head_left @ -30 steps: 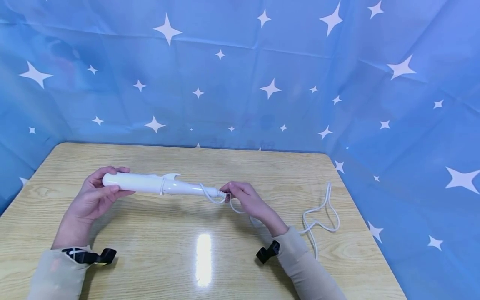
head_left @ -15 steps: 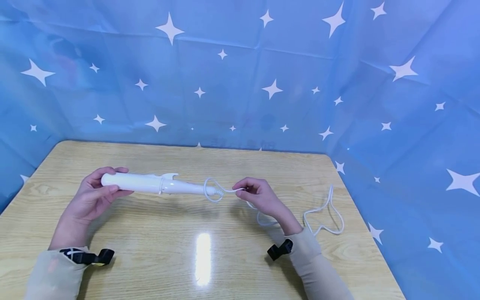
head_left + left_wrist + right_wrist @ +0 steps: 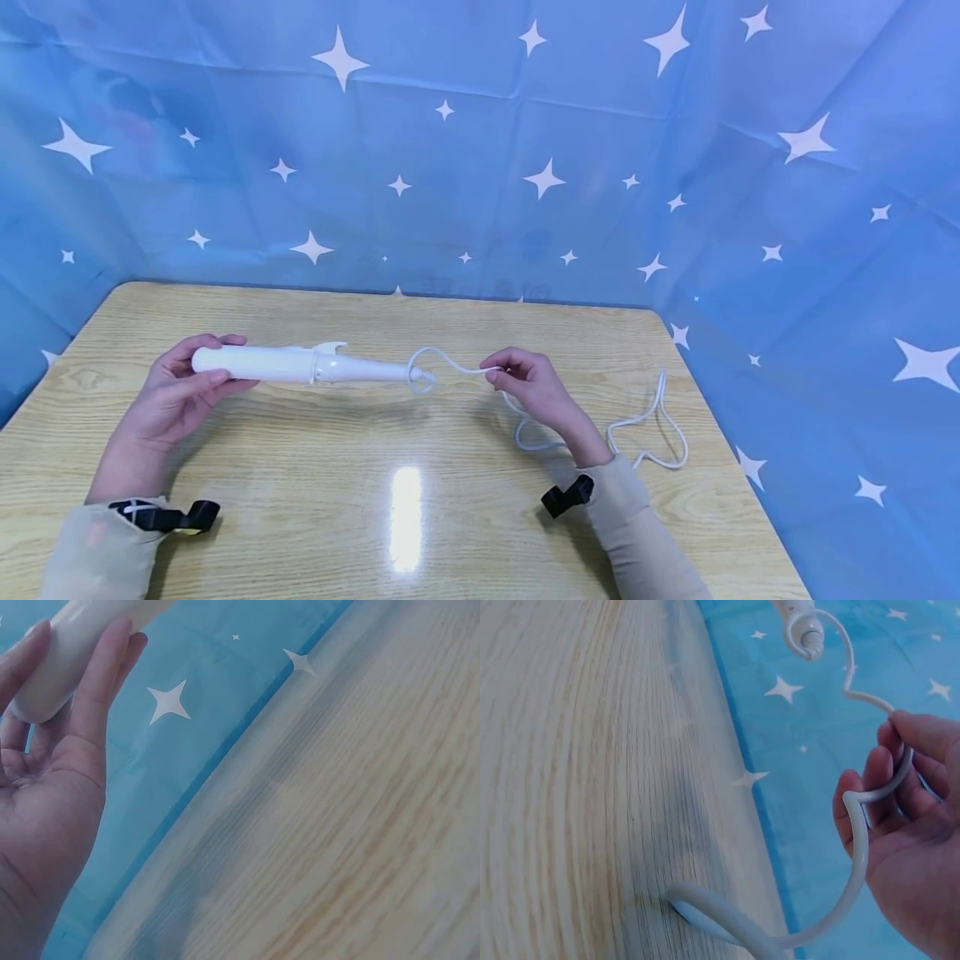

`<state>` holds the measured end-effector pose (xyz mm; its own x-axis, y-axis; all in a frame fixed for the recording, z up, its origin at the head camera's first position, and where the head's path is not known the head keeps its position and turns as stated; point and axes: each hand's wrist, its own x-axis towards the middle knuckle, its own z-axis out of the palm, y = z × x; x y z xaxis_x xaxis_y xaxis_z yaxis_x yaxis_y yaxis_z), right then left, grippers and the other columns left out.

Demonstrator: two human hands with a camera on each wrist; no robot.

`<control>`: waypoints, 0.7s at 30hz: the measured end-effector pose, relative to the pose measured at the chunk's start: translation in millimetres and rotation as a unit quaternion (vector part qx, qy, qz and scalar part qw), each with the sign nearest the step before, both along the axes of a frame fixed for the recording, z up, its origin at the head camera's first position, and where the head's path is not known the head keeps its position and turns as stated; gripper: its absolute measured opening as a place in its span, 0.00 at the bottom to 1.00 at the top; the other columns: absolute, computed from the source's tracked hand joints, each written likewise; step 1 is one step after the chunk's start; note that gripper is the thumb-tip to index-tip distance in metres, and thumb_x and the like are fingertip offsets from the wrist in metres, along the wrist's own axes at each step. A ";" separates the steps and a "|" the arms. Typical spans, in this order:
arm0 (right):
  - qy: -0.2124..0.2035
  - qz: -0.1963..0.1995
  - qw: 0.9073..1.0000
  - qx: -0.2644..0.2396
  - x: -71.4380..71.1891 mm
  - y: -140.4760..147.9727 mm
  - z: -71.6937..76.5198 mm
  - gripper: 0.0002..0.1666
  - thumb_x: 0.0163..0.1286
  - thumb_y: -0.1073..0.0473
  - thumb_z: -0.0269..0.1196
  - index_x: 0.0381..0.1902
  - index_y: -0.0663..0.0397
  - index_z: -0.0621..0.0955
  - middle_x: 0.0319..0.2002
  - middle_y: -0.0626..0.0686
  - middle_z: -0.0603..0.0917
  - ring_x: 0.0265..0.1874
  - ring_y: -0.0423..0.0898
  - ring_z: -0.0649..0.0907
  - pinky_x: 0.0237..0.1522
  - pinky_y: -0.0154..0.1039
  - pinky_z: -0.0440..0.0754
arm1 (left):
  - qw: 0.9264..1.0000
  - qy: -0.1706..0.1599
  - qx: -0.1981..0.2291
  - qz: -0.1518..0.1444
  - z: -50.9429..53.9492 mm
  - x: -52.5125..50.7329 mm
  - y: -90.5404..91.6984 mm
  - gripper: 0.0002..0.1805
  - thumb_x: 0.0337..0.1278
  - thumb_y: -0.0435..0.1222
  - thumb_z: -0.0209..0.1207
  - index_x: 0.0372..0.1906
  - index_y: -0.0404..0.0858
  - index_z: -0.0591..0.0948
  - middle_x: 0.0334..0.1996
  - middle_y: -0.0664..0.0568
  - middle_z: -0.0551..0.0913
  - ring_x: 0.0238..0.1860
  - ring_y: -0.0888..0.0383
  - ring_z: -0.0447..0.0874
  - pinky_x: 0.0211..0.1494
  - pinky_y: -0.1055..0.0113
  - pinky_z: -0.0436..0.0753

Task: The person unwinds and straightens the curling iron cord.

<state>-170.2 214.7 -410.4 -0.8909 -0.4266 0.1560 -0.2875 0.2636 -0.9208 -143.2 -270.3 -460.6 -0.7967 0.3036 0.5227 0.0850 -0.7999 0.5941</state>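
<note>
A white curling iron (image 3: 258, 364) is held level above the table, its rounded barrel end to the left and its handle to the right. My left hand (image 3: 168, 396) grips that rounded end between thumb and fingers; the left wrist view shows the barrel (image 3: 67, 664) between them. From the handle's tip a white cord (image 3: 859, 855) loops once around the tip and runs right. Between thumb and fingertips, my right hand (image 3: 538, 390) pinches this cord a short way from the handle. The cord's plug is out of sight.
Loose bends of the cord lie on the wood-grain table (image 3: 315, 500) at the right, partly behind the right forearm. A blue curtain (image 3: 480, 150) with white stars rises along the back and sides. Each wrist wears a black camera strap.
My right hand has moved right from the handle's tip, drawing a stretch of cord out with it. The left hand and curling iron have shifted slightly left.
</note>
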 end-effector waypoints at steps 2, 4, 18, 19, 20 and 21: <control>0.000 -0.010 1.000 -0.006 -1.1 1.8 0.4 0.09 0.75 0.68 0.62 0.48 0.67 0.84 0.36 0.62 0.83 0.32 0.61 0.80 0.32 0.37 0.81 | 1.000 -0.007 0.006 0.002 -1.0 0.8 -0.1 0.25 0.66 0.08 0.38 0.59 0.23 0.77 0.63 0.33 0.76 0.65 0.41 0.76 0.62 0.44 0.82; -0.001 -0.020 1.000 -0.014 -2.4 3.4 1.1 0.09 0.75 0.68 0.62 0.48 0.68 0.84 0.36 0.65 0.82 0.33 0.64 0.78 0.32 0.38 0.81 | 1.000 -0.015 0.016 0.004 -2.0 1.3 -0.4 0.26 0.66 0.08 0.37 0.59 0.22 0.77 0.63 0.32 0.77 0.65 0.40 0.76 0.62 0.44 0.81; 0.029 -0.059 0.998 0.012 -8.5 15.1 1.0 0.08 0.75 0.66 0.63 0.47 0.65 0.85 0.32 0.54 0.81 0.28 0.58 0.77 0.27 0.32 0.74 | 0.996 -0.079 0.042 0.020 -6.4 3.4 -21.0 0.28 0.67 0.08 0.32 0.59 0.22 0.78 0.62 0.32 0.78 0.63 0.40 0.79 0.61 0.40 0.77; 0.030 -0.056 0.998 0.011 -8.6 15.6 1.1 0.08 0.75 0.66 0.63 0.47 0.66 0.85 0.33 0.53 0.81 0.27 0.54 0.77 0.27 0.31 0.73 | 0.996 -0.079 0.040 0.021 -6.8 3.8 -23.2 0.28 0.67 0.08 0.32 0.60 0.22 0.77 0.62 0.32 0.78 0.63 0.39 0.78 0.60 0.40 0.77; 0.029 -0.053 0.998 0.012 -8.7 16.0 0.8 0.08 0.75 0.67 0.63 0.46 0.66 0.85 0.33 0.53 0.82 0.27 0.50 0.76 0.26 0.31 0.73 | 0.996 -0.081 0.038 0.020 -7.2 4.0 -25.4 0.29 0.67 0.08 0.31 0.60 0.22 0.77 0.62 0.31 0.78 0.63 0.39 0.78 0.60 0.40 0.77; 0.027 -0.049 0.998 0.012 -8.8 16.3 0.7 0.08 0.74 0.67 0.64 0.46 0.67 0.85 0.33 0.53 0.82 0.26 0.47 0.75 0.26 0.31 0.72 | 0.996 -0.082 0.035 0.022 -7.4 4.2 -27.6 0.29 0.67 0.08 0.31 0.60 0.22 0.77 0.62 0.31 0.78 0.63 0.39 0.78 0.60 0.40 0.78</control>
